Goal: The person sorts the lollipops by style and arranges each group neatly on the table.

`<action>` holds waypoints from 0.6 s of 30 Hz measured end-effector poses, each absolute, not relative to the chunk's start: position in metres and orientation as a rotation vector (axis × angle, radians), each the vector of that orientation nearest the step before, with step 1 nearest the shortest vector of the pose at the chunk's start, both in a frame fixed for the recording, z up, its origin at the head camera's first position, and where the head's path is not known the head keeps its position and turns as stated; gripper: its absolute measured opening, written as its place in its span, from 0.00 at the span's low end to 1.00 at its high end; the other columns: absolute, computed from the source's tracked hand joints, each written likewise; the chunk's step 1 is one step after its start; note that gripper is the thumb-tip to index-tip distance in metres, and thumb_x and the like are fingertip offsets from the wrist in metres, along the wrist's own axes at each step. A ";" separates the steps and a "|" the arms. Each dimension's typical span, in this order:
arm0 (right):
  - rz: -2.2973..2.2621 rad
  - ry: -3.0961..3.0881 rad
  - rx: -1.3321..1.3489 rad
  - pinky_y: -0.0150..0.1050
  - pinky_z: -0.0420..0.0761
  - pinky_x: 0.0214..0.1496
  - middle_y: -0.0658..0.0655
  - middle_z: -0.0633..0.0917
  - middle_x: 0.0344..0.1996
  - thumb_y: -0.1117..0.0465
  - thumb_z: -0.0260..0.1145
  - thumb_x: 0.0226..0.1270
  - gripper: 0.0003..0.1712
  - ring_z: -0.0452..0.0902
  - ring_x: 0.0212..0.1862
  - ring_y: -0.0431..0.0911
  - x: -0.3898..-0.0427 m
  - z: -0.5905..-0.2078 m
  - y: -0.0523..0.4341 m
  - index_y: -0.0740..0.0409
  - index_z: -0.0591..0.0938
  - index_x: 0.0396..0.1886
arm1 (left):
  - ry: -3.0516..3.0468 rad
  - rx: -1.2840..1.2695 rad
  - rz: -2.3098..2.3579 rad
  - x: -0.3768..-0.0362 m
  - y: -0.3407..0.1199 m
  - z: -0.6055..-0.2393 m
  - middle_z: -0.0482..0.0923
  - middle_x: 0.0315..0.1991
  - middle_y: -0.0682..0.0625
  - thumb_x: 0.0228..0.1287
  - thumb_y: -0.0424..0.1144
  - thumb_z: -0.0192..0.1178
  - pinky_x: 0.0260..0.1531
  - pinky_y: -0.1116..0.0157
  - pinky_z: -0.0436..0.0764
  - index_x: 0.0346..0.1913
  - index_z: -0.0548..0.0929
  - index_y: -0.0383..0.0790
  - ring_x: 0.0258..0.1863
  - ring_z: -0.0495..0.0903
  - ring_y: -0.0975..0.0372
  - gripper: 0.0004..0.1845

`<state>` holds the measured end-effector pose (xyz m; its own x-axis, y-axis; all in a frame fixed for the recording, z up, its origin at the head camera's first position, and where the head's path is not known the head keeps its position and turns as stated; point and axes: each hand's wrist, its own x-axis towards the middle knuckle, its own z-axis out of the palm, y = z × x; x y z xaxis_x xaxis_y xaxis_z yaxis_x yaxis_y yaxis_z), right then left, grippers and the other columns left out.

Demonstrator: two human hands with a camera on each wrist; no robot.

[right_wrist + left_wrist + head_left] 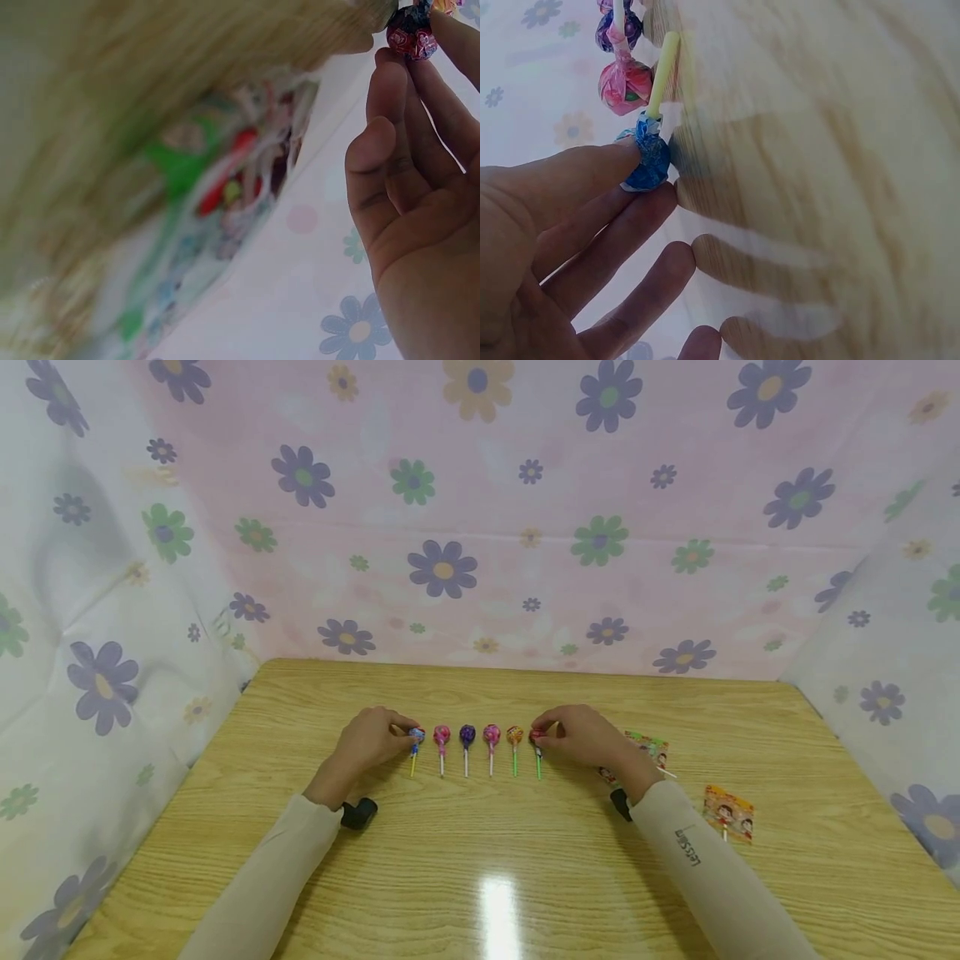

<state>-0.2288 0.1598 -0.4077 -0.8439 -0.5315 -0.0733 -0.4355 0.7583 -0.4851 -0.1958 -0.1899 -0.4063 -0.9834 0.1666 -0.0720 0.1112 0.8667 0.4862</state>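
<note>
A row of wrapped lollipops lies on the wooden table, sticks toward me. My left hand [369, 741] pinches the blue lollipop [652, 163] with a yellow stick at the row's left end, thumb on its wrapper, the other fingers spread near the tabletop. At the right end, my right hand [587, 739] pinches the dark red lollipop [411, 37], whose green stick points toward me. Between the hands lie a pink lollipop [442, 735], a purple lollipop [467, 734], another pink lollipop [491, 734] and an orange lollipop [514, 735].
Beyond my right wrist lies a green printed packet [649, 746] with a white stick, partly behind the arm. An orange printed packet [729, 812] with a stick is nearer me on the right. Flowered cloth [480, 568] hangs behind the wooden table [450, 877] and on both sides.
</note>
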 end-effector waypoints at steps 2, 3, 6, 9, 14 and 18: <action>-0.682 2.755 -0.760 0.35 0.76 0.32 0.52 0.87 0.49 0.53 0.65 0.72 0.19 0.76 0.29 0.37 -0.228 -0.408 0.161 0.53 0.83 0.58 | 2.926 0.218 0.755 -0.196 -0.190 -0.407 0.89 0.45 0.47 0.68 0.47 0.64 0.34 0.59 0.83 0.57 0.86 0.48 0.42 0.86 0.55 0.17; -0.682 2.759 -0.756 0.36 0.75 0.31 0.53 0.87 0.49 0.53 0.65 0.71 0.20 0.76 0.29 0.37 -0.228 -0.408 0.162 0.53 0.83 0.59 | 2.926 0.217 0.758 -0.196 -0.190 -0.407 0.89 0.45 0.47 0.68 0.47 0.64 0.34 0.59 0.83 0.57 0.86 0.48 0.43 0.86 0.55 0.17; -0.689 2.772 -0.746 0.36 0.75 0.29 0.53 0.87 0.48 0.52 0.65 0.71 0.22 0.76 0.29 0.38 -0.225 -0.405 0.167 0.54 0.82 0.61 | 2.923 0.227 0.762 -0.196 -0.190 -0.406 0.89 0.45 0.47 0.68 0.47 0.64 0.35 0.58 0.83 0.57 0.86 0.47 0.43 0.86 0.54 0.17; -0.689 2.797 -0.753 0.37 0.76 0.30 0.54 0.86 0.50 0.53 0.65 0.71 0.22 0.77 0.33 0.40 -0.220 -0.399 0.175 0.54 0.81 0.61 | 2.916 0.238 0.779 -0.195 -0.191 -0.405 0.89 0.45 0.46 0.68 0.46 0.64 0.37 0.56 0.84 0.56 0.86 0.46 0.42 0.86 0.54 0.17; -0.661 2.836 -0.763 0.37 0.77 0.36 0.56 0.84 0.56 0.54 0.64 0.73 0.22 0.78 0.41 0.42 -0.212 -0.385 0.197 0.56 0.80 0.62 | 2.894 0.250 0.810 -0.196 -0.193 -0.404 0.88 0.46 0.46 0.68 0.45 0.64 0.41 0.54 0.83 0.56 0.86 0.46 0.44 0.85 0.54 0.17; -0.636 2.872 -0.757 0.37 0.76 0.35 0.58 0.84 0.56 0.54 0.64 0.73 0.22 0.78 0.42 0.43 -0.208 -0.381 0.223 0.57 0.80 0.63 | 2.875 0.255 0.827 -0.198 -0.194 -0.406 0.88 0.47 0.47 0.68 0.46 0.64 0.43 0.53 0.83 0.57 0.85 0.46 0.46 0.85 0.54 0.18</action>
<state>-0.2076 0.2227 -0.3810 -0.8706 -0.4920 0.0055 -0.4484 0.7886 -0.4207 -0.1977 -0.1940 -0.4059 -0.9759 0.2004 -0.0861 0.1240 0.8346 0.5366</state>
